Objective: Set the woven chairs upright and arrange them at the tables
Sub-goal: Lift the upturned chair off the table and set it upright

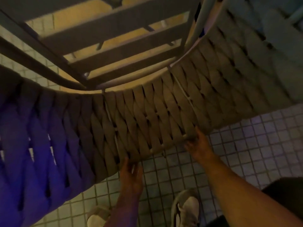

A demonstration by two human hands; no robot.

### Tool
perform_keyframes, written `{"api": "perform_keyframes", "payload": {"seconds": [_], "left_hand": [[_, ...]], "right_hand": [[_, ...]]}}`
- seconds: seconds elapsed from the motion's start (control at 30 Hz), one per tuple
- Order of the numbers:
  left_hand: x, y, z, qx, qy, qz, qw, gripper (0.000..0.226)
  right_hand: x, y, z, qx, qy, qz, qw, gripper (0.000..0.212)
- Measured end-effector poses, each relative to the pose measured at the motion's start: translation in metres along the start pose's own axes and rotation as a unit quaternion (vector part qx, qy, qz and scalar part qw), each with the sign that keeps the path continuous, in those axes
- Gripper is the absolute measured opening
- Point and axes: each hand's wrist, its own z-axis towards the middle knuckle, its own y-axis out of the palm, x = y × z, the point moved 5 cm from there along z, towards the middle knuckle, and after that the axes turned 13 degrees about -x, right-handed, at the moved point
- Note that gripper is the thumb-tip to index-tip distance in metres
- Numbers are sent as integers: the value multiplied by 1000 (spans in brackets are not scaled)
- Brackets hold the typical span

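A woven chair [147,115] fills most of the view. Its curved back of thick grey-brown woven straps runs from the lower left to the upper right, and its dark slatted seat frame [105,35] shows above. My left hand [132,174] grips the lower rim of the woven back near the middle. Further right, my right hand [199,145] holds the same rim, fingers curled over the edge. The chair's legs are out of view, so I cannot tell how it is tilted.
The floor [246,145] is small square pale tiles. My two shoes [186,208] stand on it just below the chair. Blue-purple light falls on the chair's left part. A dark shape [285,185] sits at the lower right corner.
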Motion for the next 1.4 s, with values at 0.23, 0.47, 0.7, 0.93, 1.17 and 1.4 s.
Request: {"api": "perform_keyframes", "payload": {"seconds": [0.23, 0.47, 0.7, 0.93, 1.17, 1.4], "left_hand": [[16, -12, 34, -31, 53, -36, 997, 58], [19, -18, 34, -18, 59, -14, 998, 62], [47, -14, -6, -24, 80, 45, 996, 60], [94, 1, -96, -6, 56, 88, 995, 54], [147, 21, -221, 13, 41, 114, 993, 52], [202, 28, -320, 49, 15, 134, 990, 39]], "right_hand": [[4, -9, 37, 16, -60, -19, 998, 53], [6, -13, 34, 47, -84, -16, 995, 49], [7, 4, -2, 46, -90, 4, 995, 44], [-12, 47, -89, 69, -72, -8, 995, 44], [-35, 96, -214, 124, -33, -20, 991, 54], [-50, 142, -322, 159, -1, -35, 987, 62]]}}
